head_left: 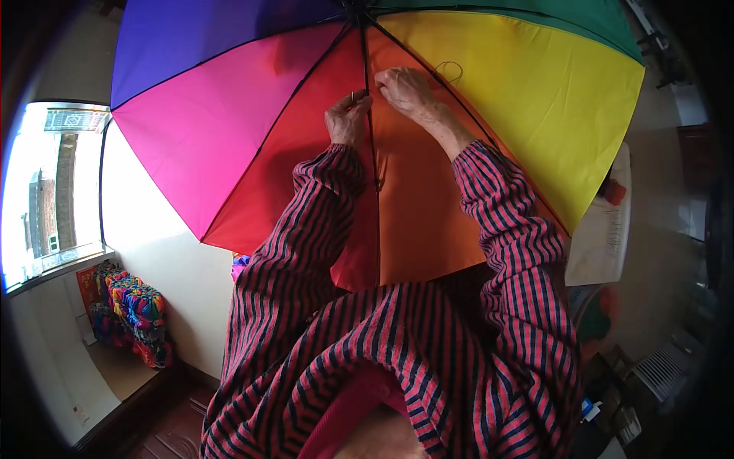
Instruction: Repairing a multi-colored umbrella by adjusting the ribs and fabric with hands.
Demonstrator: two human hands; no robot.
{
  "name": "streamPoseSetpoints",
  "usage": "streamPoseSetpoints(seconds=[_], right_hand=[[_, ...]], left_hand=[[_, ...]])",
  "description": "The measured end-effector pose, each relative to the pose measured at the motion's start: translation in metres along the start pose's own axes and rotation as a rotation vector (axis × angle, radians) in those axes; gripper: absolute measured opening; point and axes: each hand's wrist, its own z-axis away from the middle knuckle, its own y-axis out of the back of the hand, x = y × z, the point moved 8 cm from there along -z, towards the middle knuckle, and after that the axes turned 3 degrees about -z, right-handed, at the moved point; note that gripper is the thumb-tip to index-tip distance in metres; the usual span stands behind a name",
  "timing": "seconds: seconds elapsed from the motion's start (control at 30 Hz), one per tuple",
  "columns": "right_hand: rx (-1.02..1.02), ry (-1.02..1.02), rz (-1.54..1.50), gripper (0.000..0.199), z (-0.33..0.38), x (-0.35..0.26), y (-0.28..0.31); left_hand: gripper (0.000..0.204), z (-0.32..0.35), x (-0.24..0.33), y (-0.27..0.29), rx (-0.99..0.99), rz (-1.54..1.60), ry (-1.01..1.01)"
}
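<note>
An open rainbow umbrella (210, 126) spreads before me, its purple, pink, red, orange, yellow and green panels divided by dark ribs. The ribs meet at a dark hub (356, 11) at the top. My left hand (348, 121) is closed at the rib between the red and orange panels, fingers pinching there; a small metallic band shows on one finger. Just right of it, over the orange panel, my right hand (407, 90) is pinched closed. Whatever lies in its fingertips is too small to make out. A thin dark loop like thread (449, 73) shows beside this hand against the yellow.
At the left is a bright window (57, 191), with a bundle of multicoloured material (134, 310) below it. On the right, a white surface (600, 256) carries a small red object (614, 191). A slatted grey item (661, 371) stands at the lower right.
</note>
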Motion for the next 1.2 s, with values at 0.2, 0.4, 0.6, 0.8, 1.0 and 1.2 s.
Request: streamPoseSetpoints(seconds=[0.2, 0.4, 0.6, 0.8, 1.0, 1.2], right_hand=[[0.038, -0.178, -0.121, 0.021, -0.004, -0.017, 0.035], [0.113, 0.037, 0.170, 0.013, -0.008, -0.035, 0.038], [0.046, -0.195, 0.057, 0.012, -0.011, -0.028, 0.042], [0.302, -0.399, -1.346, 0.021, -0.064, -0.047, 0.180], [0.971, -0.037, -1.030, 0.019, -0.025, -0.043, 0.323], [0.019, -0.118, -0.375, 0.012, -0.046, 0.001, 0.108]], left_hand=[[0.026, 0.005, -0.008, -0.005, 0.125, 0.213, 0.023], [0.013, 0.015, -0.004, -0.027, 0.171, 0.257, -0.008], [0.031, 0.020, -0.013, -0.025, 0.112, 0.126, -0.076], [0.045, 0.014, 0.005, -0.001, 0.032, 0.006, -0.276], [0.031, 0.007, 0.031, -0.004, -0.073, -0.376, -0.513], [0.012, -0.019, -0.004, 0.022, 0.032, 0.199, 0.034]])
